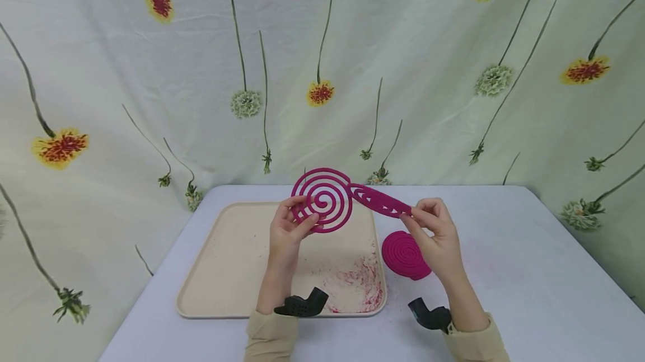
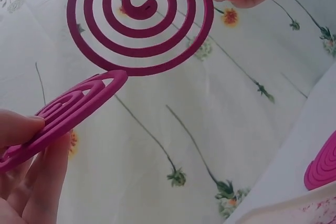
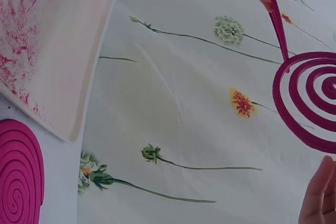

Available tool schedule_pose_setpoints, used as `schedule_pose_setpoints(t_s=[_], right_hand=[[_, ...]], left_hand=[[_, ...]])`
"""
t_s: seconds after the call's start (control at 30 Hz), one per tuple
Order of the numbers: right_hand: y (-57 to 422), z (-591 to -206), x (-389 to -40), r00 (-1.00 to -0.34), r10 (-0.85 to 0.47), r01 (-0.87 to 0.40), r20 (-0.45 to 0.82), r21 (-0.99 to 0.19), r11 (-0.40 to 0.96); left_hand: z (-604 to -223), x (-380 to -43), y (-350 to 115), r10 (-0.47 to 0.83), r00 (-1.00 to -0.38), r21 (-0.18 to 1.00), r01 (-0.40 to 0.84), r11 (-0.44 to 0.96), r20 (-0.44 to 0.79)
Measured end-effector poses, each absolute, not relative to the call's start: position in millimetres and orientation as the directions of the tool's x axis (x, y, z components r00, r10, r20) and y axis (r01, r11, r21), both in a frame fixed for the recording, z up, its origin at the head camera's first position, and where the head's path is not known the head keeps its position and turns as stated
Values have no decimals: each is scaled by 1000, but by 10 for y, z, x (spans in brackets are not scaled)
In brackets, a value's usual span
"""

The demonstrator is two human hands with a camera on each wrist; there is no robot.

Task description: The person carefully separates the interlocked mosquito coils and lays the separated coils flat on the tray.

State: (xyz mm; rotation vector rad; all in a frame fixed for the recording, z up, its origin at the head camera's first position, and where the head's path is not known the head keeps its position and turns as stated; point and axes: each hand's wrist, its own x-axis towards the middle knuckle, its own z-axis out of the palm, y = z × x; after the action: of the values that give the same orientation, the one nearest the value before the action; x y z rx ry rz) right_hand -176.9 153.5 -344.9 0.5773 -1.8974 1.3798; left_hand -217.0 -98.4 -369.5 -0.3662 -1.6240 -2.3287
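Note:
My left hand holds a magenta mosquito coil upright, its spiral facing the head camera, thumb in front and fingers behind. A second magenta coil slants away to the right, seen nearly edge-on, and my right hand pinches its outer end between thumb and fingers. The rims of the two coils meet or overlap above the tray's right edge. In the left wrist view the coil in my right hand shows its open spiral face. A tightly wound magenta coil lies on the table below my right hand.
A beige tray lies under my left hand, with magenta crumbs and smears at its near right corner. The white table extends to the right of the wound coil. Behind it hangs a flower-print cloth.

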Motion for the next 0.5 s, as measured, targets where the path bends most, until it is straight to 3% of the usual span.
schedule_pose_setpoints(t_s=[0.33,0.5], right_hand=[[1388,-3586,-1859,-759,162,-588,630,-771,243],[1276,-3723,-1934,-863,135,-458,488,-866,200]], left_hand=[[-3775,-2268,-1146,-62,-957,918,290,-270,284],[-3855,-2318,-1214,-75,-963,929,269,-256,258]])
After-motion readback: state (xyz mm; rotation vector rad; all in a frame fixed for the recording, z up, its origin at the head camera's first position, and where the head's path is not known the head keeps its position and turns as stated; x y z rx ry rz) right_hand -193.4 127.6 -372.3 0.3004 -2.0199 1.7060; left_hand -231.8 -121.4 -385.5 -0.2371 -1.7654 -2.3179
